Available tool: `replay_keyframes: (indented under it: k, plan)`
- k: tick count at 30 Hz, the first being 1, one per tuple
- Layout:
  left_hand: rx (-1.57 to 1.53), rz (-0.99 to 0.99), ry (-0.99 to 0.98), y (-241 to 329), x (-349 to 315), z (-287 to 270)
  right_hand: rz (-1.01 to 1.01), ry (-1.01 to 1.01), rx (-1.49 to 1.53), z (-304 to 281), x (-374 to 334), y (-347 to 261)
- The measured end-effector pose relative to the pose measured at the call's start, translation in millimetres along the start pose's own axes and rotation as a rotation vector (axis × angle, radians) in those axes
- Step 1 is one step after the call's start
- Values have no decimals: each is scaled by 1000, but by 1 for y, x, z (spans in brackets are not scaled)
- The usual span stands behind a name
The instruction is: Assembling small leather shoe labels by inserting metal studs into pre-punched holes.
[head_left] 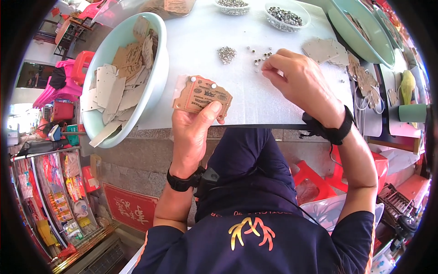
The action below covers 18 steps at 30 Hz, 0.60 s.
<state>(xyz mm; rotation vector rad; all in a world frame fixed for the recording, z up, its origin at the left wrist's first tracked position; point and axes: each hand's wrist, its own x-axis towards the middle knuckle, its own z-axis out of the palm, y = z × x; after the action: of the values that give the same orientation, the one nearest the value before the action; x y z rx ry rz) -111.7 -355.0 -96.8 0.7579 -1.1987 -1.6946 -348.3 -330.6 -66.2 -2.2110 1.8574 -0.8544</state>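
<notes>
My left hand (196,123) grips a brown printed cardboard piece (200,95) with an irregular outline, the thumb flat on its face. Two whitish round studs (213,86) sit along the card's far edge. Over the white tabletop (246,100), my right hand (301,80) has its thumb and fingertips drawn together; whatever lies between them is hidden or too small to make out. Several small metal studs (257,61) are scattered by those fingertips. Left of them is a small heap of silvery studs (226,55).
At the left, a pale green basin (163,68) holds many cardboard pieces. Clear tubs (292,26) of metal studs stand at the far edge. Grey card pieces (325,50) lie right of my right hand, brown ones (362,75) beyond. Another green basin (360,43) stands far right.
</notes>
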Motion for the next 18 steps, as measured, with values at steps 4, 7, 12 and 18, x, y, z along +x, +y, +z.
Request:
replay_keyframes:
  k: [4, 7, 12, 18]
  plan:
    - [1, 1, -11, -2, 3, -1, -123, -45, -159, 9, 15, 6]
    - [-4, -2, -24, -2, 4, -2, -179, -109, -258, 11, 20, 12]
    - [-13, 5, -57, -2, 4, -3, -220, -130, -310, 15, 22, 10]
    - [-9, -1, -47, -1, 5, -2, -168, -97, -66, 9, 15, 11]
